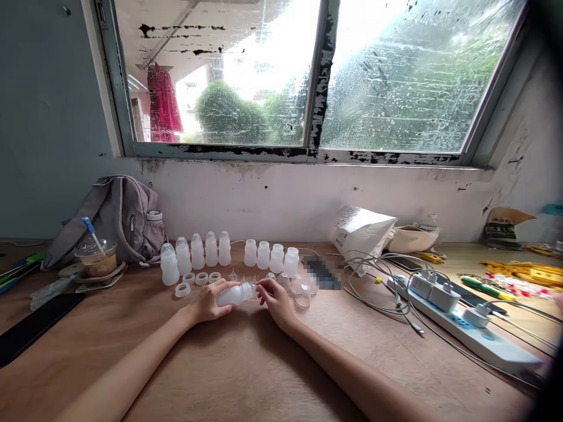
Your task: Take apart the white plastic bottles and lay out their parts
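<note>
Holding a frosted white bottle (pixel 235 295) in my left grip (pixel 206 305), I have it tipped over toward its side, its neck pointing at my right grip (pixel 279 305). My left grip is closed around the body, fingers over the top and thumb along the near side, so the bottle lies within it, with the neck sticking out past my fingers. My right grip sits just beside the bottle's mouth, its fingers bent and drawn close together; I cannot tell whether they pinch something small or touch the rim.

Just beyond the bottle, clear teats (pixel 233 274) stand on the worktop (pixel 264 375). White rings (pixel 182 290) lie near my left grip, in front of five domed bottles (pixel 197 252) in a row. Four undomed bottles (pixel 277 258) stand beyond my right grip, and clear covers (pixel 302 299) are gathered just beside it.
</note>
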